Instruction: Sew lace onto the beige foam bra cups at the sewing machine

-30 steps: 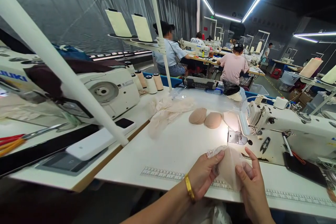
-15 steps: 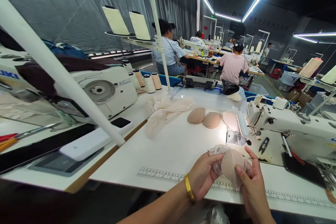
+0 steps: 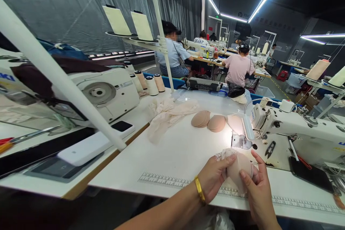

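Note:
Both my hands hold one beige bra cup (image 3: 238,167) with a lace edge just above the white sewing table (image 3: 178,154). My left hand (image 3: 214,178), with a gold bangle on the wrist, pinches the cup's left side. My right hand (image 3: 257,190) curls its fingers round the right side. The cup sits a little in front of the needle plate of the white sewing machine (image 3: 293,129). Several more beige cups (image 3: 208,120) lie on the table beyond, under the machine's lamp.
A heap of pale lace fabric (image 3: 168,113) lies at the table's back left. A second machine (image 3: 107,93), thread cones (image 3: 151,84) and a white slanting pole (image 3: 61,75) stand to the left. Black snips (image 3: 271,147) and a phone (image 3: 309,178) lie on the right. Other people sew at benches behind.
My hands have turned the cup between them and shifted it slightly right; the view has drifted a little. Nothing else on the table has moved.

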`<state>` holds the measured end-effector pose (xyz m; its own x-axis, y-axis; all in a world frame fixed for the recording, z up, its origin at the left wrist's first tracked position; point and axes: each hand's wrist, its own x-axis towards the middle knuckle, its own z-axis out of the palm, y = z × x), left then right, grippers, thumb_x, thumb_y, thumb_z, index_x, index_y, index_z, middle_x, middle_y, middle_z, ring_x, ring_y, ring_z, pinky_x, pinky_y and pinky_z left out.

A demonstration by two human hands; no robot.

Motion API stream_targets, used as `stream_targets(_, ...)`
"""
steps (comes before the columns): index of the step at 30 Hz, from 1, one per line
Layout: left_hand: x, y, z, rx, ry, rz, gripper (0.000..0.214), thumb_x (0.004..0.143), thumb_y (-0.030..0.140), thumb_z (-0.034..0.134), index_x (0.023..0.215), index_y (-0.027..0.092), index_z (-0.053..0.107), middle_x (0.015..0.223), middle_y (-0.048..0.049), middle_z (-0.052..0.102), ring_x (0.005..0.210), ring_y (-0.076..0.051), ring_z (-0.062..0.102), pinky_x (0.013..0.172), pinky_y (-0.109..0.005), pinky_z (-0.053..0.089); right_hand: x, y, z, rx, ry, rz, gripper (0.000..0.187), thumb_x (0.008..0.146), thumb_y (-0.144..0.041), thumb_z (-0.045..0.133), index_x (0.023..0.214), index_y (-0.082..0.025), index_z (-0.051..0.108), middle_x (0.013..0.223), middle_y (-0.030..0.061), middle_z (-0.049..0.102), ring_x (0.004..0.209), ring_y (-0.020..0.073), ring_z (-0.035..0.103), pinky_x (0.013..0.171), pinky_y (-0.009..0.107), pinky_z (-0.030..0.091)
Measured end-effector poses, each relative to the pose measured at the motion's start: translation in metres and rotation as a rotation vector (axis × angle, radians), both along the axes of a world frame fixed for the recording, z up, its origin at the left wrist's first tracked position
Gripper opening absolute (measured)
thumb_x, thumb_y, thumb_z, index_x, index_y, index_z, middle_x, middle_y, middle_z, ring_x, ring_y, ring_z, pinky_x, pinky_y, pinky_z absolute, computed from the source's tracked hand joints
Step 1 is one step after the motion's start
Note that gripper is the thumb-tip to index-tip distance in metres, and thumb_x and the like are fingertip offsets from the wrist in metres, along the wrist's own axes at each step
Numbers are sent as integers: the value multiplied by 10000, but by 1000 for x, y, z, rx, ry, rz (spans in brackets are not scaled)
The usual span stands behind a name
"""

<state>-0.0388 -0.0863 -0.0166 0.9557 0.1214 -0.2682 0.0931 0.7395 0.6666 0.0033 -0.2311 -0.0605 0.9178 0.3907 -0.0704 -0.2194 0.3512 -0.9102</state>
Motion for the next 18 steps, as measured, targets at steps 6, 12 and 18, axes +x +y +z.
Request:
stream_targets(6,9,1,-2,1,-2,-67,443,674,376,935,958,81,767,902,-138,779,875,-273,728,834,-353,556,2,2,-1,-22,-33,10,982,780,-411,885,1567,-303,306,1189,88,753,1010,257,736,955,442,574)
stream_targets(12,14,28,21,103,-184,-167,361,739,403,880,937,131,749,869,-69,753,815,-213,695,791,-321,559,14,-17,-8,-211,-274,225,926,876,-418,802,1602,-309,237,925,11,721,835,212,697,758,343,562)
stream_targets(18,23,60,33,1251,-863,-703,68,808,179,758,867,210,765,965,-26,766,904,-219,688,976,-396,477,79,-29,11,-627,-1258,263,188,1033,-215,516,1137,-285,657,941,37,707,856,205,609,780,352,492)
